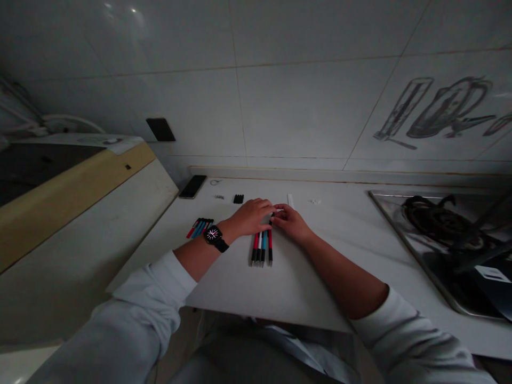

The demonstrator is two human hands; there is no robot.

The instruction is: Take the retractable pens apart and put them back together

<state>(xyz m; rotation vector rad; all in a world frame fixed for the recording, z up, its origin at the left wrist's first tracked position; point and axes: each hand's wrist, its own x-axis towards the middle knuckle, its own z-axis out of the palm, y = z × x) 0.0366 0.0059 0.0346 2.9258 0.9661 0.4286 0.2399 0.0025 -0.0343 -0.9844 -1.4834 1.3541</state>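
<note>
Several pens in red, white and blue with black grips lie side by side on the white counter, silver tips towards me. My left hand (255, 216), a black watch (215, 238) on its wrist, arches over their far ends with thumb and fingers apart. Its fingertips meet those of my right hand (291, 221). That hand is closed around the far end of the rightmost red pen (270, 246), which lies slightly apart from the others. Beside the left wrist is a group of red, blue and black pen parts (197, 228), partly hidden by the watch.
Black grips (238, 199), small springs (219, 197), white refill-like sticks (290, 200) and tiny clear pieces (316, 201) sit farther back. A phone (192, 186) lies at back left beside a white cabinet (100, 213). A gas stove (440, 229) borders the right.
</note>
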